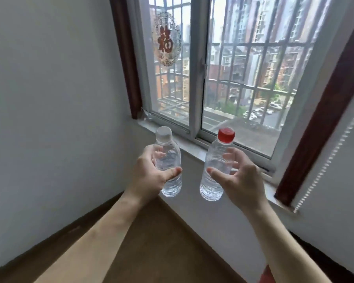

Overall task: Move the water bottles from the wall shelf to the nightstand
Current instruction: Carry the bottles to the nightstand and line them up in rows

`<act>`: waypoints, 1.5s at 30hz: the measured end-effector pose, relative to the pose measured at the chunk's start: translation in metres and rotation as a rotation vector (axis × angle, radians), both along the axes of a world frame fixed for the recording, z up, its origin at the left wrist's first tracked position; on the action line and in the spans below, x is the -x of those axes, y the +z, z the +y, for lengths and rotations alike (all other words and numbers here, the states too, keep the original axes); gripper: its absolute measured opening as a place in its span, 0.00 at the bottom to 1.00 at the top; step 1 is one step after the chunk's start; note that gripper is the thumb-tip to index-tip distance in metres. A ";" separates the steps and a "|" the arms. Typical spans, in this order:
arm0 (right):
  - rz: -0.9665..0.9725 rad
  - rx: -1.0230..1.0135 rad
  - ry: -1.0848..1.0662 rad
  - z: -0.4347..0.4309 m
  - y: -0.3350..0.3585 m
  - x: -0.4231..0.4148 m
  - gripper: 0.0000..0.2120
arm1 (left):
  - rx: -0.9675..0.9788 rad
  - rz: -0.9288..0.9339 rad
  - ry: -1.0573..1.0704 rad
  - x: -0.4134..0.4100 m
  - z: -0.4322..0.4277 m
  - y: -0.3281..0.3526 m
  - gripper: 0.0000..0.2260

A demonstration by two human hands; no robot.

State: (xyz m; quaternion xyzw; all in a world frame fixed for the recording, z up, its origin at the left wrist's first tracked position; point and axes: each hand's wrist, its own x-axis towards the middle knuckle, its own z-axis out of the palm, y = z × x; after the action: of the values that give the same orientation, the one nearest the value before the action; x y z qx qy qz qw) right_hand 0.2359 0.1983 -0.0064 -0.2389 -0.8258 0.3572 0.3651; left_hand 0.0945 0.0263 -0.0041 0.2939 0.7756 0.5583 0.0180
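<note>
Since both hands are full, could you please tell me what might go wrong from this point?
1. The right hand holds the red-capped bottle with spread, loose-looking fingers, so it may slip.
2. The left hand grips the white-capped bottle, leaving no free hand to catch a drop.
3. No nightstand is in view, so a turn while carrying seems likely.

The left hand (pixel 149 175) holds the left bottle (pixel 169 158), the right hand (pixel 241 180) the right bottle (pixel 214 160), side by side but apart. Behind them runs the window sill (pixel 192 150), the window (pixel 243 78) above it, a wall (pixel 49 99) at left
</note>
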 end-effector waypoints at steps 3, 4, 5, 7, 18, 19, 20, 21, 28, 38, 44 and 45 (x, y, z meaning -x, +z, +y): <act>-0.029 -0.030 0.158 -0.008 0.006 0.067 0.33 | 0.002 -0.030 0.151 0.039 -0.029 0.005 0.28; -0.035 -0.044 0.208 -0.014 0.009 0.088 0.32 | 0.004 -0.026 0.201 0.051 -0.040 0.006 0.28; -0.035 -0.054 0.253 -0.022 0.011 0.108 0.31 | 0.002 -0.021 0.251 0.063 -0.052 0.007 0.28; -0.029 -0.056 0.335 -0.039 0.014 0.147 0.29 | -0.011 -0.016 0.345 0.086 -0.078 0.008 0.28; -0.077 0.004 0.686 -0.168 0.014 0.357 0.19 | -0.149 -0.038 0.672 0.222 -0.219 0.006 0.28; -0.075 0.011 0.709 -0.180 0.014 0.374 0.20 | -0.158 -0.040 0.690 0.236 -0.230 0.005 0.29; -0.071 0.019 0.731 -0.191 0.014 0.391 0.21 | -0.164 -0.040 0.713 0.249 -0.241 0.004 0.31; -0.068 0.031 0.751 -0.202 0.015 0.407 0.21 | -0.174 -0.041 0.740 0.261 -0.252 0.003 0.31; -0.106 0.097 0.942 -0.281 0.013 0.527 0.18 | -0.242 -0.086 0.915 0.347 -0.328 -0.006 0.31; -0.157 0.083 1.364 -0.435 0.011 0.721 0.21 | -0.282 -0.057 1.298 0.449 -0.444 -0.009 0.29; -0.177 0.057 1.636 -0.569 0.011 0.767 0.23 | -0.267 -0.046 1.587 0.450 -0.535 -0.010 0.34; -0.184 0.061 1.676 -0.594 0.008 0.770 0.23 | -0.262 -0.045 1.627 0.449 -0.551 -0.012 0.34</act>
State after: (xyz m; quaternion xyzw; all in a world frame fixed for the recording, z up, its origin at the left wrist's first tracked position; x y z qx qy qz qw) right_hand -0.5340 -0.3957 0.0014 0.4149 -0.7465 0.5112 -0.0961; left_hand -0.3543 -0.5250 -0.0163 -0.3716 0.6741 0.4885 -0.4109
